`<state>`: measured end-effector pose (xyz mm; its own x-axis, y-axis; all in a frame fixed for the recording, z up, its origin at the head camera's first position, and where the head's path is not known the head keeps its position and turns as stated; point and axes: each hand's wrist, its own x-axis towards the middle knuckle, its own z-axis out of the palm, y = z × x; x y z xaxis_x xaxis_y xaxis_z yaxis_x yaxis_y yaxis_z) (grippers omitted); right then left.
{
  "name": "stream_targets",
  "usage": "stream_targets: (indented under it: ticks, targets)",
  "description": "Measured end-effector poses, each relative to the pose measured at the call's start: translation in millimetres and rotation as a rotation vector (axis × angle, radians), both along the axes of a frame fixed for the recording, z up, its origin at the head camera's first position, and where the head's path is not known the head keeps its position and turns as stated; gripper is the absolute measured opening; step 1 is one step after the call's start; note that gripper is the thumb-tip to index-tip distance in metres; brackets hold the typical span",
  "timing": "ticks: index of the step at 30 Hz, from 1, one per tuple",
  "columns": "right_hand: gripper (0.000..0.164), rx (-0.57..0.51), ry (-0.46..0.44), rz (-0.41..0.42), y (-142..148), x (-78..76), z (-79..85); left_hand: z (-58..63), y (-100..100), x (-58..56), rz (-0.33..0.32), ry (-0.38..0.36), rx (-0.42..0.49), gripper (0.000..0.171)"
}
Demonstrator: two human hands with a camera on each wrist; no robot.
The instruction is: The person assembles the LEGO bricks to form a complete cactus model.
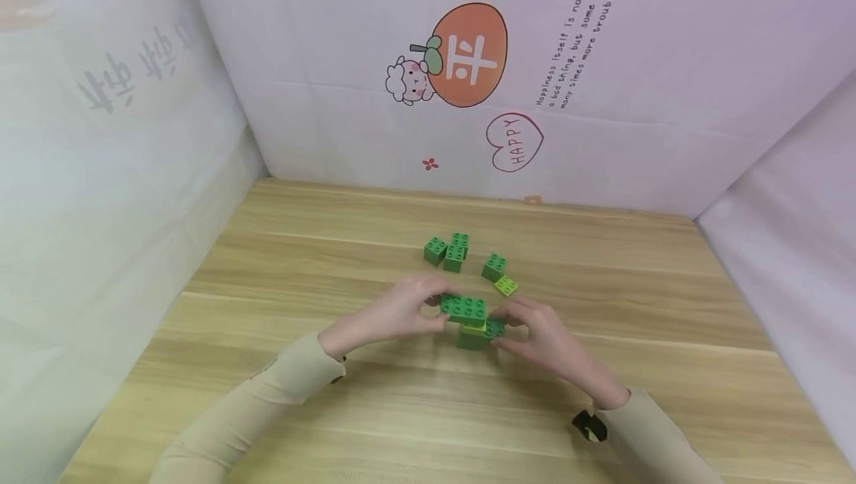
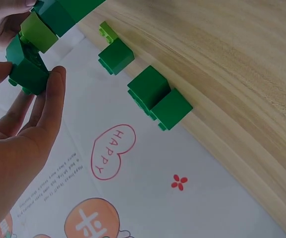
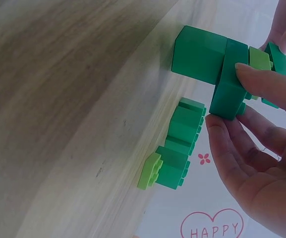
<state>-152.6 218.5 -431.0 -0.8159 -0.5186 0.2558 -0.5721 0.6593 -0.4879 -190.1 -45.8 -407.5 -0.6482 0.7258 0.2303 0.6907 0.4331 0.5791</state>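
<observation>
At centre frame, the left hand (image 1: 401, 313) pinches the long dark-green top brick (image 1: 464, 308) of a small stacked tower (image 1: 473, 324) standing on the wooden table (image 1: 267, 395); the right hand (image 1: 542, 335) grips a dark-green brick (image 1: 495, 328) lower on the stack, thumb and fingers curled round it. Several layers appear joined already. Above the hands, a cluster of green bricks (image 1: 448, 249), a single green brick (image 1: 494, 266) and a lime plate (image 1: 506, 285) lie loose, apparently not yet added.
</observation>
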Motion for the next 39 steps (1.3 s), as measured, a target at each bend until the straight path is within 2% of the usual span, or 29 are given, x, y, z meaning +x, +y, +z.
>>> stream_targets:
  ticks: [12, 23, 31, 39]
  targets:
    - [0.032, 0.013, -0.044, -0.018, -2.5, -0.9, 1.0, -0.1, 1.0, 0.6, 0.01, 0.029, -0.01, 0.036]
    - [0.031, 0.007, 0.001, -0.001, -2.5, -0.1, 0.2, 1.8, 3.4, 2.2, 0.027, 0.033, -0.021, 0.038]
    - [0.031, 0.007, -0.007, 0.006, -1.8, -0.3, 0.0, 1.6, 2.6, 3.2, 0.016, 0.015, -0.009, 0.038]
    - [0.031, -0.002, -0.008, 0.001, -1.7, -0.7, -0.5, 0.8, 3.0, 6.4, 0.01, 0.037, -0.012, 0.038]
